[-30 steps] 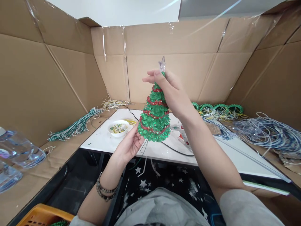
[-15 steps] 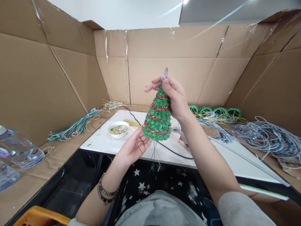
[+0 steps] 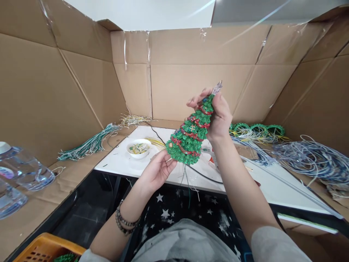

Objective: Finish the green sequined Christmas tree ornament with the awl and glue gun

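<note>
Between my two hands, above the table's near edge, is a green beaded Christmas tree (image 3: 191,131) with red garlands and a clear pointed topper (image 3: 217,88). It leans with its top to the right. My right hand (image 3: 219,114) is closed round the upper part, thumb just below the topper. My left hand (image 3: 160,169) holds the lower left rim of the tree with thumb and fingers. Several thin wires (image 3: 188,183) dangle from under its base, green and white among them.
On the white table (image 3: 114,160) stands a white bowl (image 3: 138,149) of cut wire bits. Green-white wires (image 3: 89,143) lie left; green rings (image 3: 257,129) and a bundle of blue-white wires (image 3: 313,158) lie right. Water bottles (image 3: 24,169) and an orange basket (image 3: 46,249) are at left.
The tree has tilted, its top moving right with my right hand, and it has turned so that small ornaments face me. My left hand stays at the base rim.
</note>
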The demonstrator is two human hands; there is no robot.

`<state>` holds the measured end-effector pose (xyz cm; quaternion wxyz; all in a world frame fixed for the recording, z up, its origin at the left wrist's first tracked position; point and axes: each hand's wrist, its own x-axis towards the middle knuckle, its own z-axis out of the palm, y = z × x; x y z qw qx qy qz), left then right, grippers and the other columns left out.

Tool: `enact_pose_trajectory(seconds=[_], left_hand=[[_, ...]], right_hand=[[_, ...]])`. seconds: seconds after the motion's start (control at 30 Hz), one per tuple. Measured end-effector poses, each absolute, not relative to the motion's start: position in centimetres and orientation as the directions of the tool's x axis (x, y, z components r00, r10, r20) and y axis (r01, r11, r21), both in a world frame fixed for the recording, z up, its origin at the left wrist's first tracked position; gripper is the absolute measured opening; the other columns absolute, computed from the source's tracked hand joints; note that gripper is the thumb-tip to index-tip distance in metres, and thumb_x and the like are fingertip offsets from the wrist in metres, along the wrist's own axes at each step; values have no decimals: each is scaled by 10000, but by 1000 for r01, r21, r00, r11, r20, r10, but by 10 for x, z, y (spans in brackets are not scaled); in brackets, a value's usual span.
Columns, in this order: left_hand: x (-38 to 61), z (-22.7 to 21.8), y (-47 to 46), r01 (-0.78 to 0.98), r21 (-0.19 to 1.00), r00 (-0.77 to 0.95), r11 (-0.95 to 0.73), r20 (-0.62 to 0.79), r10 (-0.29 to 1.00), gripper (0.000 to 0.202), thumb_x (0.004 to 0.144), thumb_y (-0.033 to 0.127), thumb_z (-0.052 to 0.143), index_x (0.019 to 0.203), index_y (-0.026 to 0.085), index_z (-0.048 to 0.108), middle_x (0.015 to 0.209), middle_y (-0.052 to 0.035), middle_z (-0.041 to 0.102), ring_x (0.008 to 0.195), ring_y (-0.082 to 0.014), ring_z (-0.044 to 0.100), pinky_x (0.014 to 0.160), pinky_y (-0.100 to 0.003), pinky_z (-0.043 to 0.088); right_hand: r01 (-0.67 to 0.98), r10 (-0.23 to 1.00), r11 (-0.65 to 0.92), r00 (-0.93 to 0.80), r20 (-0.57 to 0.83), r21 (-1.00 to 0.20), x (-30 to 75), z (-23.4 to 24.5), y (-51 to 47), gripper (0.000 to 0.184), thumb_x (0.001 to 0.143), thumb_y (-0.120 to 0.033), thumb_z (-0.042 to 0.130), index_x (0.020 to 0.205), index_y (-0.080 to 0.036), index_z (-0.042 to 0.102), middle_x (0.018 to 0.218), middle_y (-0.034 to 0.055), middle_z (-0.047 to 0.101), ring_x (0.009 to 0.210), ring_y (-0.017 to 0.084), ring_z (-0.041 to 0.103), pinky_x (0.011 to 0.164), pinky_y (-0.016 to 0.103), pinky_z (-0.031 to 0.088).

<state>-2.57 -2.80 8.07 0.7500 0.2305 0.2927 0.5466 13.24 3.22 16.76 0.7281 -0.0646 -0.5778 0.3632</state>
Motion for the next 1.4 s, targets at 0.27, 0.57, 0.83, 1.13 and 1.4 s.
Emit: enact_pose_trajectory(seconds=[0.27,0.57,0.83,1.13,1.4], left_hand=[[-21,80,-31,-687,679,177,260,-190,966,267,909,42,494,678,149,573,491,55,587,438,-51,607,475,-115,544],[-25,81,-40,-720,671,183,178,-64,981,188,823,81,666,657,149,610,538,54,639,496,-49,652,516,-96,559],[-46,90,-67,-324,840,51,-435,475,879,75,881,233,701,913,187,750,836,-27,788,737,-125,761,677,-174,627],[-58,90,-66,540,249,-105,-804,968,230,263,817,36,712,1010,216,722,921,-24,746,839,-146,699,749,-291,592],[-58,89,-64,591,250,-157,-767,968,195,230,820,90,739,1005,225,717,919,-16,714,768,-127,665,702,-281,578]], right_hand=[[-497,624,705,95,776,-506,134,166,28,323,974,-447,454,789,-259,640,701,4,627,731,160,643,836,346,522],[-595,663,652,148,733,-470,133,163,25,338,966,-485,451,735,-264,560,602,-35,521,569,132,554,658,294,501],[-878,888,280,84,452,-388,134,152,32,345,1004,-352,398,702,-221,501,628,-52,543,574,86,564,600,241,499],[-846,988,11,-74,138,-533,124,139,27,361,981,-426,443,677,-236,486,655,-25,596,692,160,626,716,372,578],[-857,988,122,58,141,-501,103,124,30,384,968,-461,452,661,-234,482,613,-24,593,620,167,624,738,406,586]])
